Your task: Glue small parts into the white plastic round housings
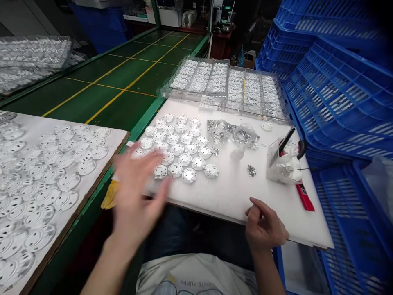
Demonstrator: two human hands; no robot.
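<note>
The left hand (132, 198) spreads its fingers over white discs (184, 159) along the left edge of the white board (215, 198), spaced perhaps for easy picking; the right hand (264, 227) curls its fingers at the near edge, any grip impossible to tell

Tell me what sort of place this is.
Probably a factory or workshop assembling small parts: many round white parts lie on a white work surface, a green belt, seemingly a conveyor, runs beside it, and blue plastic crates are piled nearby.
</note>
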